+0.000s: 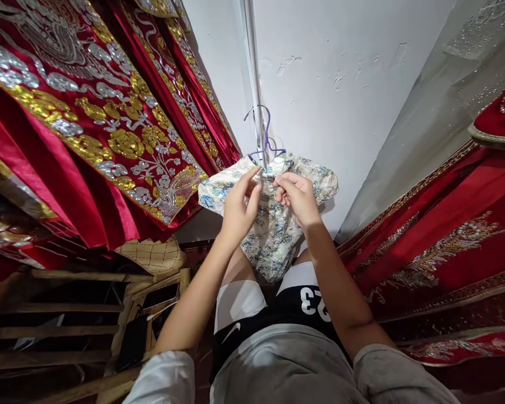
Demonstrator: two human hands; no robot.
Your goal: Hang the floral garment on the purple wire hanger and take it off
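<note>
A short-sleeved floral blouse, cream with blue and green flowers, hangs in front of me on a purple hanger. My left hand is at the left of its neckline, thumb and index finger apart, the other fingers curled. On the other side, my right hand has thumb and index finger pinched at the front of the neckline, on the blouse's cloth; any small fastening there is hidden. The lower end of the blouse hangs down between my knees.
The hanger hooks at a metal pole against a white wall. Red embroidered, sequined garments hang at the left, and more red garments at the right. A wooden slatted rack holding a black phone-like object stands at lower left.
</note>
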